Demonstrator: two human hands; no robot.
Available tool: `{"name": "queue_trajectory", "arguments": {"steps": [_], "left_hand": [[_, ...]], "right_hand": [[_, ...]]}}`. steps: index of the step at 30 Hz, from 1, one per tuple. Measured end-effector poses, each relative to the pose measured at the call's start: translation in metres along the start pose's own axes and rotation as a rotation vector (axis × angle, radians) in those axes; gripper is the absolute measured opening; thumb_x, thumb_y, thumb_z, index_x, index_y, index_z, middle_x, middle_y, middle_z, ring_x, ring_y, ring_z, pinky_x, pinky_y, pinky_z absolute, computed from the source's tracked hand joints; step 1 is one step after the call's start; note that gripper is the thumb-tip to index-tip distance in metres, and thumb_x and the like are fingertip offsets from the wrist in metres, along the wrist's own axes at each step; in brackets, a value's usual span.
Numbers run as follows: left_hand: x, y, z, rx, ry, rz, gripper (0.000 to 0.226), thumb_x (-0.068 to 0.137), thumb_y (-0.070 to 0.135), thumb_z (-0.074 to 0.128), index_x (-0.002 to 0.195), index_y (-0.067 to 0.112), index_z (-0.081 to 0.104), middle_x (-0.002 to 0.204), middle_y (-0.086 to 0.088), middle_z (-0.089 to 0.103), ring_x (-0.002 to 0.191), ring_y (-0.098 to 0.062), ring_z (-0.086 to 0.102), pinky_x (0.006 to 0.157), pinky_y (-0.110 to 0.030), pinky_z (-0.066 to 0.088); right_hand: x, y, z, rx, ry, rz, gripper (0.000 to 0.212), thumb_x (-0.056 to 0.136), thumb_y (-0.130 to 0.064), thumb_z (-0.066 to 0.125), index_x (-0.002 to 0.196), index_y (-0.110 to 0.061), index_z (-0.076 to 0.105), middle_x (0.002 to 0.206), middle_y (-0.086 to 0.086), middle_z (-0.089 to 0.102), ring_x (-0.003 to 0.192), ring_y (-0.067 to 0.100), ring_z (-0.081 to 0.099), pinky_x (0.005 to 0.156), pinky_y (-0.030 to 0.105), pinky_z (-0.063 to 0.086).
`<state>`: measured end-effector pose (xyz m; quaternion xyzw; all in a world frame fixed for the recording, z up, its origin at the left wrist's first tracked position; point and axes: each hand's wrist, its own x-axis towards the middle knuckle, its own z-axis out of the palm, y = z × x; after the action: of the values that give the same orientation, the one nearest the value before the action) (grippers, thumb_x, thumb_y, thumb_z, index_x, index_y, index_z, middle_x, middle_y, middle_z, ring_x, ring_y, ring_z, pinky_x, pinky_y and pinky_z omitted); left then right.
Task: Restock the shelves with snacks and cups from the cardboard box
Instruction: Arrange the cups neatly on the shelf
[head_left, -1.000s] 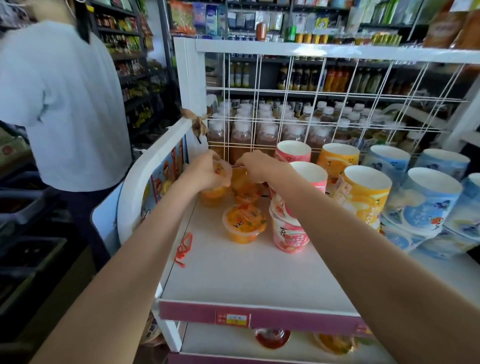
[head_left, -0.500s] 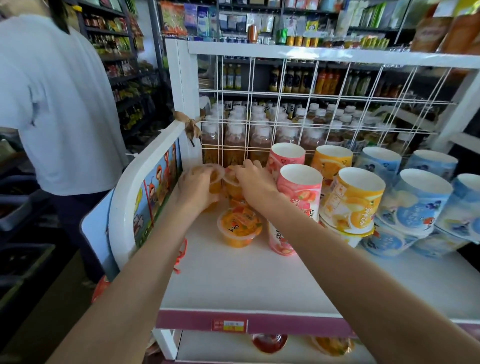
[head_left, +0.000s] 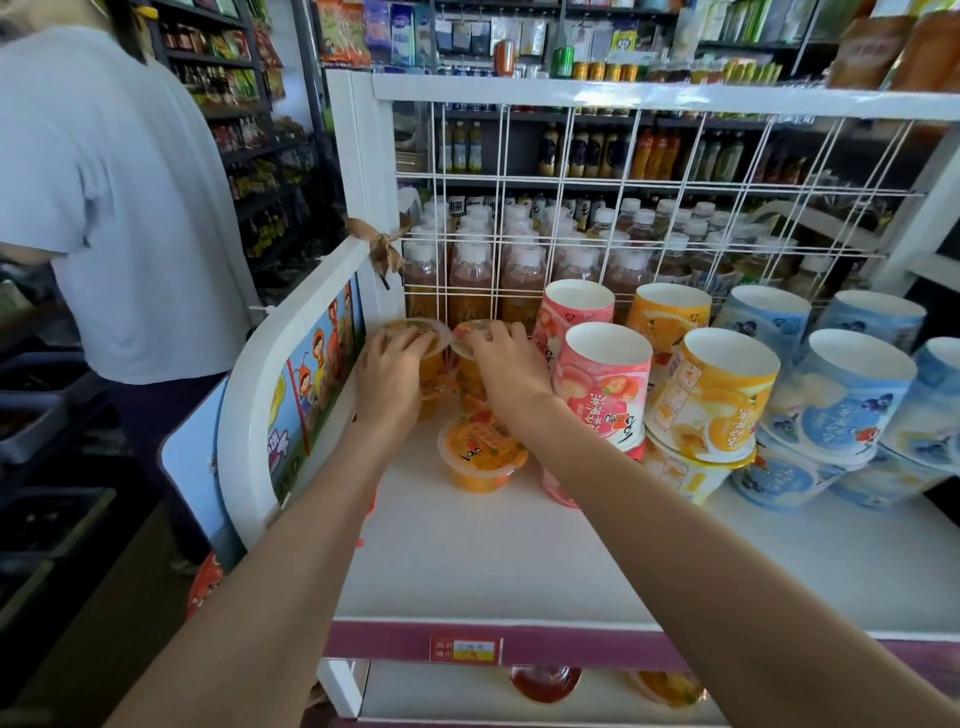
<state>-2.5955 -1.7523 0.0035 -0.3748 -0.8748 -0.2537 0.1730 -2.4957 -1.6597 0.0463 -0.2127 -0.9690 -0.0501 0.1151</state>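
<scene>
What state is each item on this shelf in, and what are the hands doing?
Left hand: fingers laid on the left fruit jelly cup, at the back.
Right hand: fingers on the right fruit jelly cup, beside it.
Front fruit jelly cup: sealed, upright, untouched.
Pink paper cups: stacked, tilted.
Orange paper cups: stacked, tilted.
Blue paper cups: stacked, tilted.
Shelf: front part bare.
</scene>
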Motion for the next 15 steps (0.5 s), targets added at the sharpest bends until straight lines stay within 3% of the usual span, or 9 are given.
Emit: {"name": "queue_trajectory", "arguments": {"steps": [5, 9, 12, 15], "left_hand": [[0.002, 0.001, -0.002, -0.024, 0.099, -0.037, 0.031, 0.093, 0.014, 0.048, 0.12, 0.022, 0.061, 0.123, -0.003, 0.061, 0.118, -0.026, 0.05, 0.106, -0.047, 0.031], [-0.005, 0.008, -0.013, -0.251, 0.141, -0.128, 0.031, 0.097, 0.026, 0.043, 0.122, 0.021, 0.06, 0.109, -0.006, 0.067, 0.1, -0.026, 0.062, 0.084, -0.038, 0.053], [-0.006, 0.011, -0.017, -0.239, 0.143, -0.123, 0.03, 0.097, 0.023, 0.044, 0.12, 0.015, 0.061, 0.108, -0.007, 0.068, 0.099, -0.025, 0.063, 0.079, -0.031, 0.051], [-0.005, 0.01, -0.022, -0.318, 0.153, -0.239, 0.03, 0.097, 0.022, 0.044, 0.119, 0.012, 0.062, 0.109, -0.007, 0.067, 0.097, -0.023, 0.062, 0.072, -0.024, 0.043]], "right_hand": [[0.002, 0.002, -0.014, 0.048, -0.012, -0.019, 0.049, 0.084, 0.007, 0.052, 0.129, -0.014, 0.049, 0.126, 0.013, 0.05, 0.116, 0.034, 0.048, 0.091, 0.039, 0.047], [0.002, 0.002, -0.033, 0.007, 0.061, -0.008, 0.032, 0.086, 0.01, 0.046, 0.111, -0.006, 0.059, 0.114, 0.015, 0.059, 0.107, 0.036, 0.058, 0.083, 0.041, 0.048], [0.004, 0.001, -0.045, -0.024, 0.051, -0.045, 0.031, 0.088, 0.008, 0.045, 0.114, -0.004, 0.058, 0.117, 0.016, 0.058, 0.109, 0.036, 0.057, 0.086, 0.041, 0.047], [0.006, 0.004, -0.049, -0.036, 0.051, -0.028, 0.029, 0.087, 0.008, 0.045, 0.111, -0.003, 0.057, 0.115, 0.016, 0.059, 0.107, 0.036, 0.058, 0.081, 0.039, 0.047]]}}
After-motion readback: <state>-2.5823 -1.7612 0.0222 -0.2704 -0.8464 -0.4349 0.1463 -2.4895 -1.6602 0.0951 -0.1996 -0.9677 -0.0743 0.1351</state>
